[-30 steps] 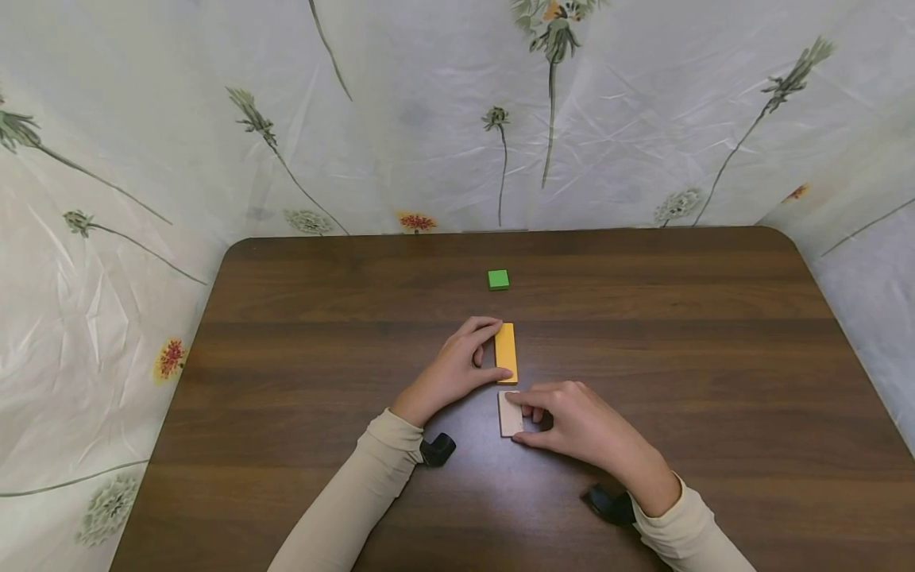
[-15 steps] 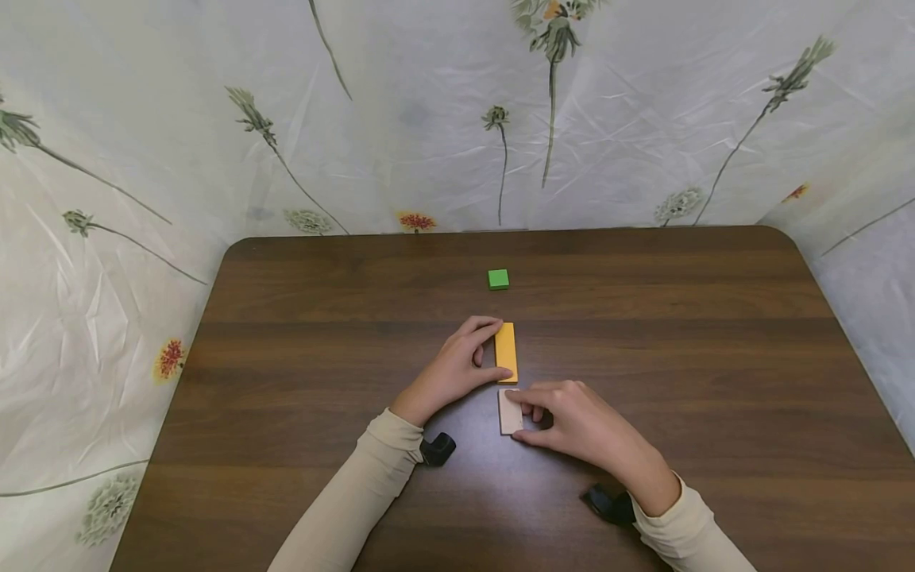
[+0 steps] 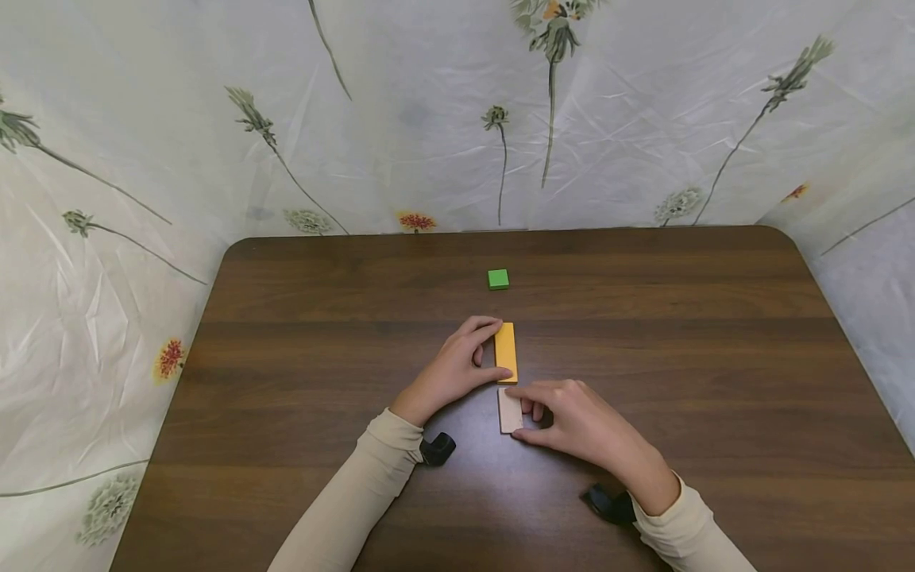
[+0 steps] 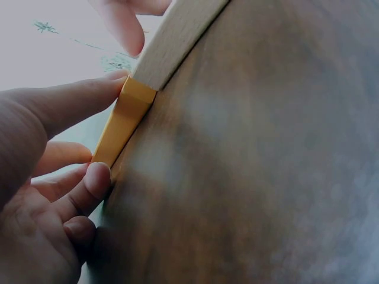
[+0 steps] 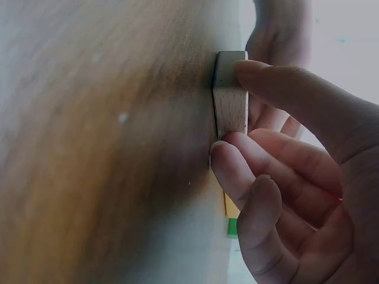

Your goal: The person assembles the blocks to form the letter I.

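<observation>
In the head view a yellow block [image 3: 505,349] lies flat, long side pointing away. The left hand [image 3: 449,372] pinches it lengthwise, thumb at the near end and a fingertip at the far end. Just nearer lies a pale wooden block [image 3: 510,411], held at its two ends by the thumb and fingers of the right hand [image 3: 579,421]. A thin gap shows between the blocks from above; the left wrist view has the pale block [image 4: 172,47] right by the yellow block's [image 4: 125,118] end. In the right wrist view the right thumb is on the pale block's [image 5: 231,106] end.
A small green block [image 3: 498,279] lies farther back, roughly in line with the other two. The brown wooden table [image 3: 322,302] has rounded far corners, and a pale flower-printed sheet [image 3: 400,119] hangs behind it. Black wrist devices sit at both sleeves.
The pale block has shifted slightly away from the person, closer to the yellow block, along with the right fingertips. The left hand and yellow block look unmoved.
</observation>
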### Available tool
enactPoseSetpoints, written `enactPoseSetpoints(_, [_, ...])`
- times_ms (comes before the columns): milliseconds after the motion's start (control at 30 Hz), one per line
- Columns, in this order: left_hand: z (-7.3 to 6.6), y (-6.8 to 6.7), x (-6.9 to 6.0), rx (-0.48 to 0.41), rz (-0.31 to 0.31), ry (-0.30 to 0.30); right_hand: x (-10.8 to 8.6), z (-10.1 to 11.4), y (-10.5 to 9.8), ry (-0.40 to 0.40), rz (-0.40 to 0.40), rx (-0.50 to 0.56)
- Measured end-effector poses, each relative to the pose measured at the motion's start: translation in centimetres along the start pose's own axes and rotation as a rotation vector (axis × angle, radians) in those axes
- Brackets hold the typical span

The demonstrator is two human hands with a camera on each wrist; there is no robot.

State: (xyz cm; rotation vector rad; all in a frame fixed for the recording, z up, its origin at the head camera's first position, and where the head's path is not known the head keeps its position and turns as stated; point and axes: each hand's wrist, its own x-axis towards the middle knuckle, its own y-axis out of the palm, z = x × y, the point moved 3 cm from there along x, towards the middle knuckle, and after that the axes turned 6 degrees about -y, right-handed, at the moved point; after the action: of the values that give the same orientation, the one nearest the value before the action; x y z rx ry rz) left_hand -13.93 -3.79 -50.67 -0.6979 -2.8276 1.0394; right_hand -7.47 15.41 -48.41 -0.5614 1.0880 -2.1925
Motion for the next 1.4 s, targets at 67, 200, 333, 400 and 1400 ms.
enactPoseSetpoints(67, [0.0, 0.0, 0.1, 0.007, -0.002, 0.003, 0.0, -0.2, 0.1, 0.002, -0.014, 0.023])
enactPoseSetpoints(200, [0.0, 0.0, 0.1, 0.013, -0.004, 0.008, 0.0, -0.7, 0.3, 0.018, -0.026, 0.095])
enactPoseSetpoints(333, [0.0, 0.0, 0.1, 0.007, -0.004, 0.009, 0.0, -1.1, 0.5, 0.031, -0.026, 0.154])
enactPoseSetpoints(400, [0.0, 0.0, 0.1, 0.002, -0.004, 0.008, 0.0, -1.1, 0.5, 0.026, -0.032, 0.165])
enactPoseSetpoints(1400, [0.1, 0.1, 0.2, 0.000, -0.016, 0.023, 0.2, -0.8, 0.4, 0.057, -0.035, 0.157])
